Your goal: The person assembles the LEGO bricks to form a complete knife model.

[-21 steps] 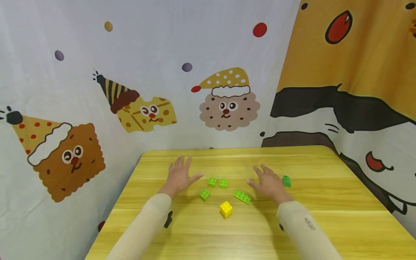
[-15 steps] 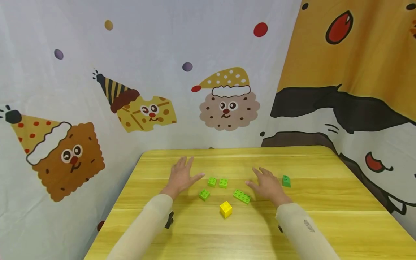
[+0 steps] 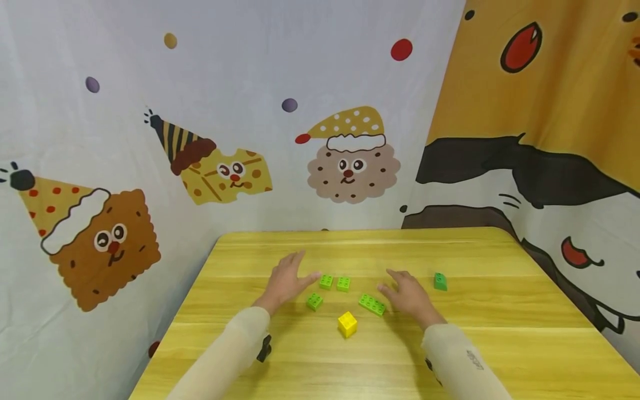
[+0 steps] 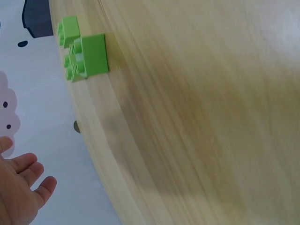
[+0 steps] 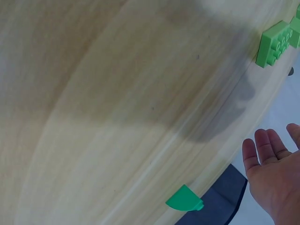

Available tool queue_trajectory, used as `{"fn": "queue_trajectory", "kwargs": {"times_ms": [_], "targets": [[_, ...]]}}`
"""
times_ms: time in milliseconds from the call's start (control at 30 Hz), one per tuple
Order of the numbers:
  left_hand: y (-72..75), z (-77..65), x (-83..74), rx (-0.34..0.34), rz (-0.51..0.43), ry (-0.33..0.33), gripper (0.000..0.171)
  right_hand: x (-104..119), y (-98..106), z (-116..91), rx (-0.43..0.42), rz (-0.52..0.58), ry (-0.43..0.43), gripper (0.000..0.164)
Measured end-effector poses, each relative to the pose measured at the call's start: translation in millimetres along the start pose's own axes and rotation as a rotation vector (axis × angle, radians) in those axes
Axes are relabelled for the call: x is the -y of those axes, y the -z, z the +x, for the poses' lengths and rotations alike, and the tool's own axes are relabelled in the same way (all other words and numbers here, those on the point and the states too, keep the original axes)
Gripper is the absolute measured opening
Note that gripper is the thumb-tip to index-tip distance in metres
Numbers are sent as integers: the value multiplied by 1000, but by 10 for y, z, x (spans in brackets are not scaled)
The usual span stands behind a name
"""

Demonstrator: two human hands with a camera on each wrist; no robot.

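My left hand (image 3: 286, 281) hovers over the table left of the bricks, fingers extended and thumb spread; it holds nothing. My right hand (image 3: 410, 295), likewise without anything in it, is just right of a long light-green brick (image 3: 372, 304). Between the hands lie three small light-green bricks: one at the back left (image 3: 326, 281), another beside it (image 3: 343, 284), and a third nearer the left hand (image 3: 314, 301). A yellow brick (image 3: 347, 324) sits closest to the front. Beyond the right hand is a dark-green curved brick (image 3: 440, 281), also seen in the right wrist view.
The bricks rest on a wooden table (image 3: 350, 366) with rounded far corners. Behind it hangs a white curtain (image 3: 240, 66) printed with cartoon figures. A small black item (image 3: 264, 349) shows under the left sleeve.
Both hands have shifted slightly inward and closer to the person, the left one moving right and the right one moving left. The bricks stay where they lay.
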State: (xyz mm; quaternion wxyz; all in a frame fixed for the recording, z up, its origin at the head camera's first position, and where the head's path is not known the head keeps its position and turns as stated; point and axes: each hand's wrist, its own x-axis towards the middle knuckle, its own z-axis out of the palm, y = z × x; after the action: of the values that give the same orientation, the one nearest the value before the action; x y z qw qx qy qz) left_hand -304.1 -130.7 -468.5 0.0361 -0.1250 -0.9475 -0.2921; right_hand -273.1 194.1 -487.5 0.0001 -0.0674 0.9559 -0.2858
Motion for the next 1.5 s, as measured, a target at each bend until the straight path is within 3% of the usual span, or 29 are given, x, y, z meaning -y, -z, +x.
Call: {"fn": "queue_trajectory", "kwargs": {"times_ms": [267, 467, 767, 1233, 1500], "targets": [[-95, -57, -76, -6, -145, 31, 87, -15, -97, -57, -19, 121, -32, 67], [-184, -128, -161, -7, -256, 15, 83, -3, -184, -79, -37, 218, -53, 61], [-350, -252, -291, -7, -392, -3, 76, 9, -267, -96, -42, 235, -76, 57], [-567, -479, -324, 3, -458, -44, 75, -25, -314, -180, -45, 260, -101, 48], [-699, -598, -306, 89, -516, -44, 72, -44, -349, -224, -52, 253, -109, 48]]}}
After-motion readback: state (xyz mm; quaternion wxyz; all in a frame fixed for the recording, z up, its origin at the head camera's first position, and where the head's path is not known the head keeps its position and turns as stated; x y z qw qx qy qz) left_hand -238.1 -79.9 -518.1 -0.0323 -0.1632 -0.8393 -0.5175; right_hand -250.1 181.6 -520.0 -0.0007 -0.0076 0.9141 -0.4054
